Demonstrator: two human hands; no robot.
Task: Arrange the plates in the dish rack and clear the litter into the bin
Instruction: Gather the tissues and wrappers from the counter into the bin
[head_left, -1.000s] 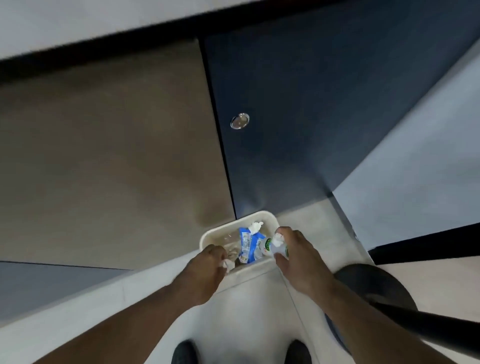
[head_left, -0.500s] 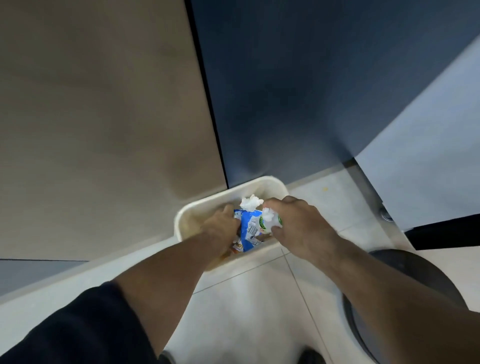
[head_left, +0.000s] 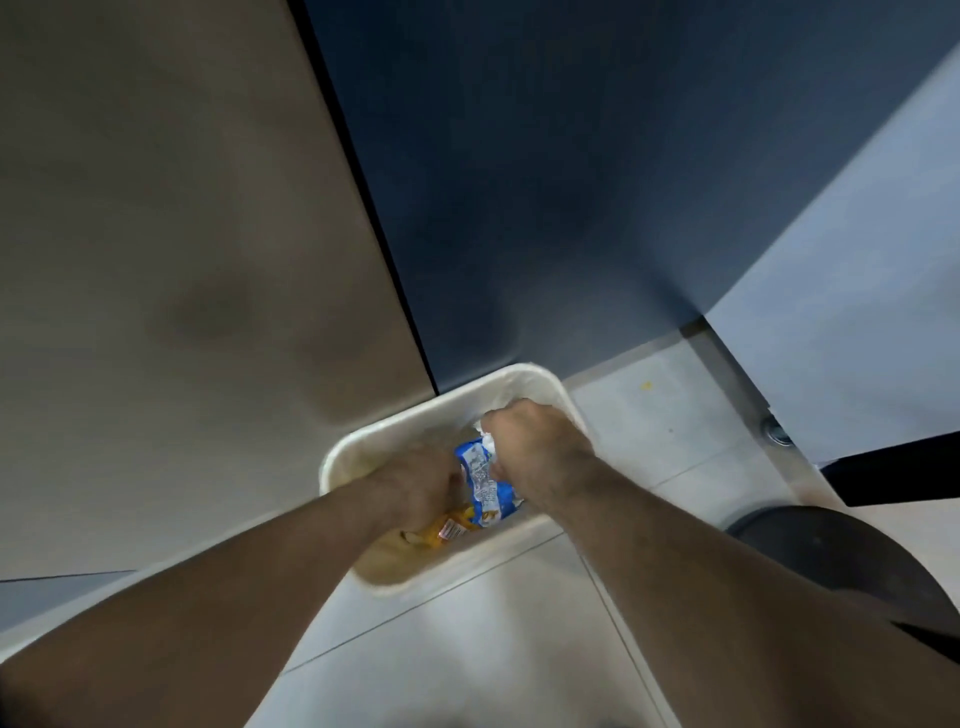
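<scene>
Pale floor tiles (head_left: 519, 649) fill the lower frame, meeting a tan panel (head_left: 171, 234) at upper left and a dark blue panel (head_left: 545, 171) at upper centre. Low in the centre sits the cream bin (head_left: 540, 382). Both hands reach inside it: the right hand (head_left: 535, 447) is closed on a blue wrapper (head_left: 480, 480) and white paper, while the left hand (head_left: 415, 483) looks curled shut, perhaps on the orange packet (head_left: 449, 527).
</scene>
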